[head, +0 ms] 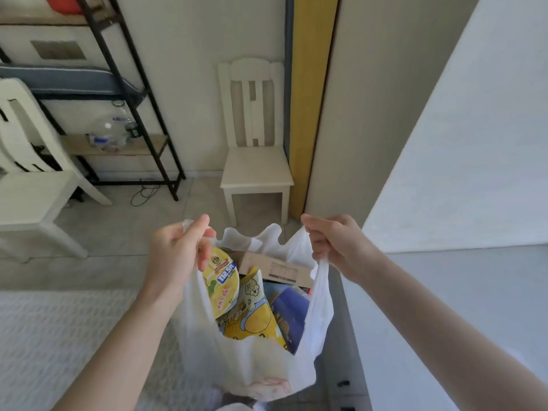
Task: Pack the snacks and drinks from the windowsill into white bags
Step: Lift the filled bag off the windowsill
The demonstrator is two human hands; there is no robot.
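Note:
A white plastic bag (252, 363) hangs open between my hands, off the floor. My left hand (178, 250) grips its left handle and my right hand (332, 241) grips its right handle. Inside stand a yellow-lidded noodle cup (222, 286), a yellow cartoon snack pack (252, 315), a blue packet (292, 315) and a brown cardboard box (278, 269). The white windowsill (462, 307) runs along the right; nothing is visible on the part in view.
A white chair (255, 161) stands against the far wall beside a yellow strip (311, 99). Another white chair (32, 179) is at the left, with a black metal shelf (124, 114) holding plastic bottles behind it. A pale rug (59, 336) lies at lower left.

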